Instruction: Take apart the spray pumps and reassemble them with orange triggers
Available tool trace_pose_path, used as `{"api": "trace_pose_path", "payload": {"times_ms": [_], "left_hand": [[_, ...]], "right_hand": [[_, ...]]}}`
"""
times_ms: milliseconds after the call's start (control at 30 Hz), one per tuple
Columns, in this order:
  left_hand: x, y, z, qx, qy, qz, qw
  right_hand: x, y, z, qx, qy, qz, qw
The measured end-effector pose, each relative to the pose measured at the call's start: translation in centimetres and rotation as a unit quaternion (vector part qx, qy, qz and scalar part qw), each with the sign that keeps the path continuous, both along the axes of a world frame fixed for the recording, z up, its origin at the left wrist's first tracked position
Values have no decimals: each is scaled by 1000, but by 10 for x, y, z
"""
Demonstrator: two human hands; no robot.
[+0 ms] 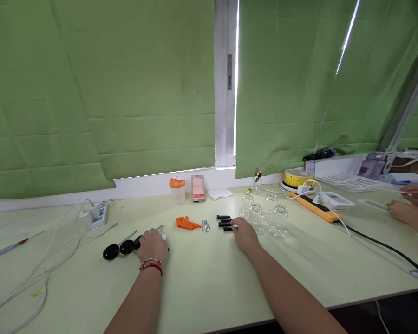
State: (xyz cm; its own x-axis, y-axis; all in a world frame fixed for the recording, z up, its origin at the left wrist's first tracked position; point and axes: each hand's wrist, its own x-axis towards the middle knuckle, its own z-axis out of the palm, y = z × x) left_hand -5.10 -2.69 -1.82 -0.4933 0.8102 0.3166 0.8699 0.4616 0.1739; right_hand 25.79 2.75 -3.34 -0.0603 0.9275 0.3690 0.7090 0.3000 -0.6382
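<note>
Hands, 4 total: own, 2, i.e. L hand (153, 246) & R hand (245, 234); co-worker's hands (402, 212), 2. Black discs on rods (111, 252): 2 in full view, plus 1 part-covered by L hand. Orange hooked pcs (185, 223): approx. 4; silver pins (206, 226): approx. 4; both bunched tight, so count not certain. Black plastic pcs (225, 224): 4. Clear glass jars (280, 222): 5. Screwdriver-like tool (7, 249): 1. Power strips (313, 207): 2, viz. 1 white, 1 orange. Orange-lidded cup (177, 192): 1. Pink box (198, 190): 1. White paper (220, 193): 1. Yellow reel (296, 180): 1. Purple container (372, 163): 1.
</note>
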Motion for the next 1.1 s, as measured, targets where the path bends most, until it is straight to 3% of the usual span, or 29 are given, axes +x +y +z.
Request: {"api": "trace_pose_path", "payload": {"times_ms": [233,533,633,733,867,933,1000,1100], "left_hand": [[14,-8,9,50,75,-37,995],[24,-15,15,97,130,-97,982],[32,-16,14,109,133,-179,969],[49,-18,6,91,115,-304,941],[71,-23,-4,50,67,-487,869],[76,-25,-5,8,41,-530,847],[77,-26,-3,-22,14,-532,846],[73,-27,1,-31,-20,-510,859]], "right_hand": [[3,5,-10,-41,-72,14,996],[0,2,-8,-49,-68,2,996],[-5,-3,-5,-44,-68,31,996],[-15,-12,-3,-32,-58,114,991],[-36,-27,-3,-13,-37,238,971],[-43,-31,-2,-17,-24,274,961],[-42,-29,-1,-10,-9,248,969],[-26,-18,2,16,-19,96,995]]}}
